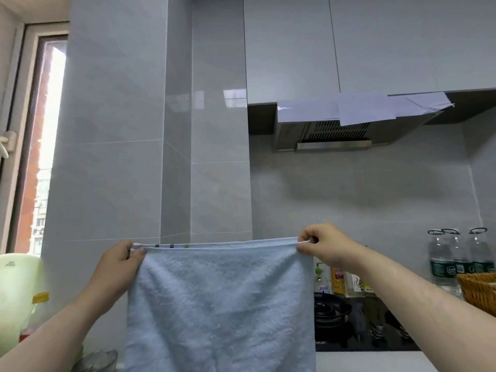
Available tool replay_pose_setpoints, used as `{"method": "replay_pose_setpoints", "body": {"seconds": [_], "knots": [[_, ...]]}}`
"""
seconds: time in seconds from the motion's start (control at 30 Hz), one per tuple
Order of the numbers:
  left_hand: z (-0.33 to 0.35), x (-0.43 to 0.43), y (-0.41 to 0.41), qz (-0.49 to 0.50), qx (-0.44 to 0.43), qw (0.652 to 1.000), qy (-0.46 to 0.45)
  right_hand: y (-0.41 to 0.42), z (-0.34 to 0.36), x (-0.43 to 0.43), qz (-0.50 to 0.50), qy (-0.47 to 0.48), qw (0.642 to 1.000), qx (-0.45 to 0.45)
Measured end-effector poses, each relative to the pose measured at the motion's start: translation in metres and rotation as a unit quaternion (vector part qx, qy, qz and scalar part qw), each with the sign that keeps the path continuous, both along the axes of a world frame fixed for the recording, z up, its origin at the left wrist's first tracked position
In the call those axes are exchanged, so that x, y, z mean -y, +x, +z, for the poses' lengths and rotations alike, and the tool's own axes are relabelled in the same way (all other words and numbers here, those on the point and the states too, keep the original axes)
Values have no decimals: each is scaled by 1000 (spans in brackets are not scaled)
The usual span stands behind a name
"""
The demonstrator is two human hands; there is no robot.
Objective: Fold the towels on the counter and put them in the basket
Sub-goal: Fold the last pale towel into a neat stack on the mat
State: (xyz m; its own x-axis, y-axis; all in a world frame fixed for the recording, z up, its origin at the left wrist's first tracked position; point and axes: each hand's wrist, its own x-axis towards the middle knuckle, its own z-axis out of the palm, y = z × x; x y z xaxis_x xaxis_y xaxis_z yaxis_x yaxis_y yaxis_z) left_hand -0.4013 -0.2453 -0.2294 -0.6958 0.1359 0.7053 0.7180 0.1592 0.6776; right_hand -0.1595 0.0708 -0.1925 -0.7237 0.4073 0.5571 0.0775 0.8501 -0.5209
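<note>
Though bottle labels blur illegibly, left hand and right hand pinch corners of the blue towel.

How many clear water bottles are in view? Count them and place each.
3, in a row at the far right by the wall, behind the wicker basket: left bottle, middle bottle, right bottle. The towel may hide others.
</note>
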Motion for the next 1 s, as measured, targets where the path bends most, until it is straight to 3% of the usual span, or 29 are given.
{"method": "replay_pose_setpoints", "body": {"seconds": [0.17,0.53,0.77,0.9,1.0], "knots": [[10,7,14,-18,0,999,-27,4,1,1,-27,-53,996,-74],[46,35,48,-71,115,991,23,27,9,15,34,-247,950,-188],[45,57,57,-22,137,990,-19,38,5,29,7,-218,964,-149],[30,53,47,-19,192,979,-65,36,-7,23,-17,-251,963,-91],[11,33,34,-31,254,965,-51,25,-22,18,-30,-278,957,-79]]}}
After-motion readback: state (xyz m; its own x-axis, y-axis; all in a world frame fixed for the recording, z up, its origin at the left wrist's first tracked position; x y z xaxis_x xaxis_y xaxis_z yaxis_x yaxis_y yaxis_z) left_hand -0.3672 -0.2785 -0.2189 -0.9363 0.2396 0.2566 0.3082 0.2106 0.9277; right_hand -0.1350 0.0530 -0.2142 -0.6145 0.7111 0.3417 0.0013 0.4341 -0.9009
